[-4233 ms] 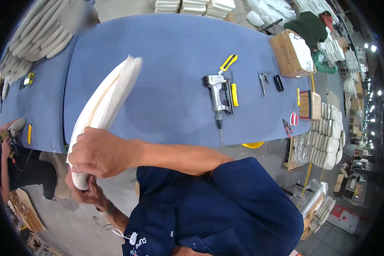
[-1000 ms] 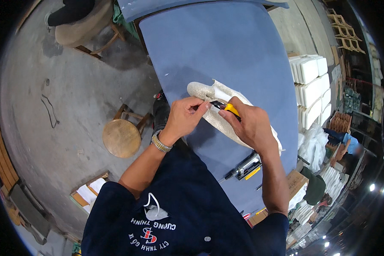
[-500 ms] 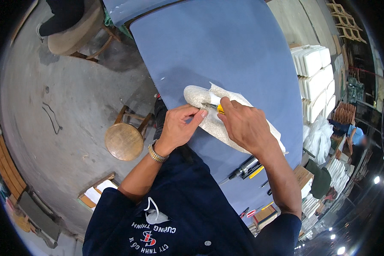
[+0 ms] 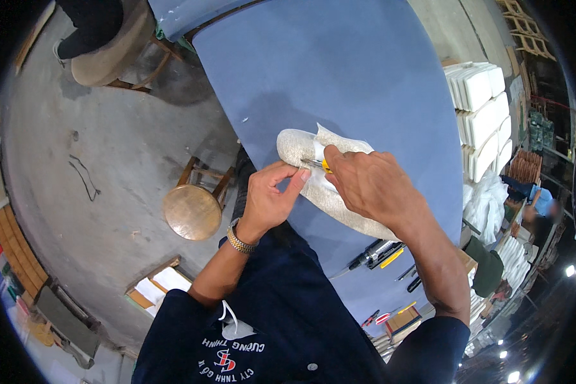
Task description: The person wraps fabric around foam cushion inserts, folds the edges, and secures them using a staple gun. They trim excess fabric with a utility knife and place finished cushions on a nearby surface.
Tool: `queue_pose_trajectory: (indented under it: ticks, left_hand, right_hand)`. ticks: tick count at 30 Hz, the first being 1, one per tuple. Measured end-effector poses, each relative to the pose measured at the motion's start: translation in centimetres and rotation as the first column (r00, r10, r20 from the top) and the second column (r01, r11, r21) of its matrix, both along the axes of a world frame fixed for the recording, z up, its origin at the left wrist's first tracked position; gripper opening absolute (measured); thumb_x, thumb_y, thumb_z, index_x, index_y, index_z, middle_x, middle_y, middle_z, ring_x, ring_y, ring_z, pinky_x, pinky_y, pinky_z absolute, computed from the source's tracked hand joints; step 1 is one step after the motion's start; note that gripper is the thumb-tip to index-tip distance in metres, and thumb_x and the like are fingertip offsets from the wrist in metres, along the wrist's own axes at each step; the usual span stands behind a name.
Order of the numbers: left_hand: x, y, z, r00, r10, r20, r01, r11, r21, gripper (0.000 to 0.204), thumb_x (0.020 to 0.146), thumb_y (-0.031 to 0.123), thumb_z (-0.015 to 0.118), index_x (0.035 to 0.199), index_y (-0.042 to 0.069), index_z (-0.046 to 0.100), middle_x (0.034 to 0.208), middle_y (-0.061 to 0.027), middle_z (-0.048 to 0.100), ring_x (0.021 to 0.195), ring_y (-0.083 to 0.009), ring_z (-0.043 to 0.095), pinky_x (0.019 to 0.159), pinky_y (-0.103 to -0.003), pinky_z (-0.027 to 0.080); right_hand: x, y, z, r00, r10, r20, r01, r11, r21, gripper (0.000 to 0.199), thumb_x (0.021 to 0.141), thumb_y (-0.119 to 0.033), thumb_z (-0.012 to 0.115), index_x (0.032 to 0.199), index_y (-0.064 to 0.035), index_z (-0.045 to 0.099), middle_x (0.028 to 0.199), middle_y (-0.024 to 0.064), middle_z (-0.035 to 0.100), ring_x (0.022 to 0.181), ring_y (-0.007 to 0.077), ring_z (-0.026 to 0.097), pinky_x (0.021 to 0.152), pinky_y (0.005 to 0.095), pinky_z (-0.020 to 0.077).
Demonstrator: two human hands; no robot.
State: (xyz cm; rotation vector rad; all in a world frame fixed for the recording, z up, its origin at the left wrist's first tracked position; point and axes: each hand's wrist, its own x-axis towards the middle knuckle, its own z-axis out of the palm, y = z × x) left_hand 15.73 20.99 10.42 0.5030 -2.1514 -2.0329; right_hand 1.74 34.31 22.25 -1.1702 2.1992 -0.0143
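Note:
A long, beige textured fabric piece with a rounded end lies on the blue table, white material showing between its edges. My left hand pinches the near edge of the fabric, close to the rounded end, between thumb and fingers. In my right hand is a yellow-handled tool with a narrow metal tip, which points left and touches the fabric just beside my left fingertips. My right hand covers most of the handle, so the tool's exact kind is hidden.
On the table's near side lie a black-and-silver tool and a yellow-handled item. A round wooden stool stands left of the table. White pads are stacked on the right. A person's dark-clothed leg shows at upper left.
The view has shifted slightly. The yellow tool's tip sits a little closer to my left fingertips, and my right hand has tilted over the fabric. Both hands keep their hold.

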Motion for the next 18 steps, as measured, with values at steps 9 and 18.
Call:
queue_pose_trajectory:
  ticks: [9,18]
  left_hand:
    - [-0.2,0.6,0.4,0.999,0.045,0.012,-0.045,0.998,0.034,0.013,0.094,0.01,0.073,0.093,-0.003,0.074,0.079,-0.0125,0.07,0.069,-0.0194,0.065,0.065,-0.032,0.048]
    - [-1.8,0.2,-0.5,0.992,-0.039,-0.124,0.041,0.999,0.016,0.022,0.094,0.01,0.07,0.08,-0.002,0.057,0.078,-0.0102,0.063,0.07,-0.0217,0.058,0.068,-0.033,0.048]
  right_hand:
    - [-0.4,0.8,0.2,1.0,-0.005,0.004,0.004,0.998,0.064,0.021,0.1,-0.024,0.059,0.103,-0.0047,0.051,0.072,0.0183,0.069,0.075,0.0412,0.07,0.067,0.0535,0.051]
    - [-0.6,2.6,-1.2,0.978,-0.089,-0.19,0.069,0.992,-0.108,0.021,0.101,-0.025,0.058,0.102,-0.0043,0.055,0.08,0.0177,0.071,0.073,0.0365,0.071,0.06,0.0477,0.0538]
